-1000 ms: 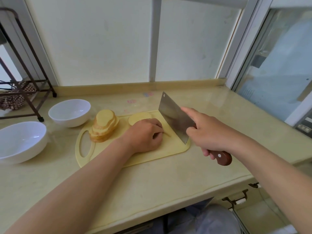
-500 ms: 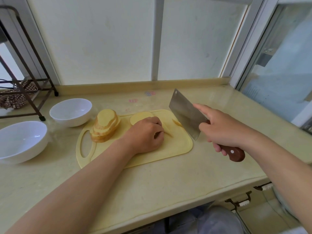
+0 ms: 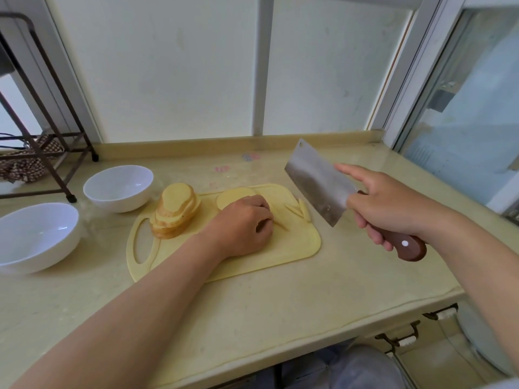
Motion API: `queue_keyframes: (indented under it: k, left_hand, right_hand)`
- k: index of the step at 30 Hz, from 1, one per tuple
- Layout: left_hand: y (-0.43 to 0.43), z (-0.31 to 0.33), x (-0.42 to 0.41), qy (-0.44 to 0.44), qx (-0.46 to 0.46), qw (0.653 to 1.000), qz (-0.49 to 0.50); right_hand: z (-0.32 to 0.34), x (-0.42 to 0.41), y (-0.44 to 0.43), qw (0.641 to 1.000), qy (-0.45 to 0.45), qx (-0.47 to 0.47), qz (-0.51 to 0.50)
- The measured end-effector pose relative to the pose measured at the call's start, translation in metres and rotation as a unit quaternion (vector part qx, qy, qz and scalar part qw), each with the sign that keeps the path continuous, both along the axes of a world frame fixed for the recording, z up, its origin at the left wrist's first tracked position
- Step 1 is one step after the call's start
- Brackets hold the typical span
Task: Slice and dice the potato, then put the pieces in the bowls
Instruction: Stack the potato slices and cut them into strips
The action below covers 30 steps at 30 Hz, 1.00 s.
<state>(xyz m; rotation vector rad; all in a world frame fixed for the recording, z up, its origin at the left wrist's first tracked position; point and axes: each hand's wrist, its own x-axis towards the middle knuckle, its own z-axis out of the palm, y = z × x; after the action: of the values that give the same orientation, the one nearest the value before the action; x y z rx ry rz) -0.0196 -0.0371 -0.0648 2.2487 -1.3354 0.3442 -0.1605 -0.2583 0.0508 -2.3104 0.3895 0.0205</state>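
Right hand (image 3: 393, 203) grips cleaver (image 3: 320, 182) raised off board (image 3: 280, 248); left hand (image 3: 241, 226), fingers curled, pins potato slices (image 3: 234, 196).

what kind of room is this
Probably a home kitchen: a pale yellow stone countertop holds a yellow plastic cutting board with stacked potato slices and two white ceramic bowls, and the right hand grips a steel cleaver with a brown wooden handle.

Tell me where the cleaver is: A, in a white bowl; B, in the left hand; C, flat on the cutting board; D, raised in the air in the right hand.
D: the right hand grips the cleaver by its wooden handle, blade clear of the cutting board.
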Motion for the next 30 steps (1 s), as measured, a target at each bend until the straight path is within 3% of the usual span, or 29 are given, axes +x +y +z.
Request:
queue_keyframes:
  k: [3, 5, 7, 9, 12, 17, 21, 26, 30]
  left_hand:
    - [-0.002, 0.005, -0.003, 0.007, -0.017, 1.000, 0.022]
    - [-0.007, 0.016, -0.006, 0.103, -0.115, 0.984, 0.084]
    - [-0.014, 0.029, -0.007, 0.220, -0.199, 0.943, 0.149]
    - [-0.021, 0.034, -0.005, 0.218, -0.135, 0.953, 0.160]
    - [-0.034, 0.031, -0.007, 0.143, 0.070, 0.980, 0.122]
    - [-0.066, 0.031, -0.010, 0.084, 0.237, 0.968, 0.021]
    - [-0.067, 0.037, -0.003, 0.084, 0.248, 0.965, -0.031]
    - [-0.057, 0.044, -0.004, 0.052, 0.237, 0.970, -0.020]
    - [-0.046, 0.048, -0.003, 0.080, 0.245, 0.966, -0.001]
  right_hand:
    - [0.002, -0.001, -0.008, 0.999, -0.015, 0.038, -0.003]
    - [0.002, -0.002, -0.009, 0.998, -0.028, 0.062, -0.001]
    - [0.003, -0.002, -0.009, 0.996, -0.044, 0.081, -0.002]
    - [0.002, -0.001, -0.010, 0.994, -0.065, 0.090, -0.014]
    - [0.000, 0.001, -0.015, 0.990, -0.091, 0.104, -0.034]
    - [-0.007, -0.001, -0.022, 0.985, -0.106, 0.127, -0.050]
    - [-0.011, -0.003, -0.026, 0.984, -0.107, 0.134, -0.052]
    - [-0.019, 0.002, -0.027, 0.982, -0.108, 0.147, -0.047]
    - [-0.025, 0.006, -0.023, 0.981, -0.106, 0.155, -0.043]
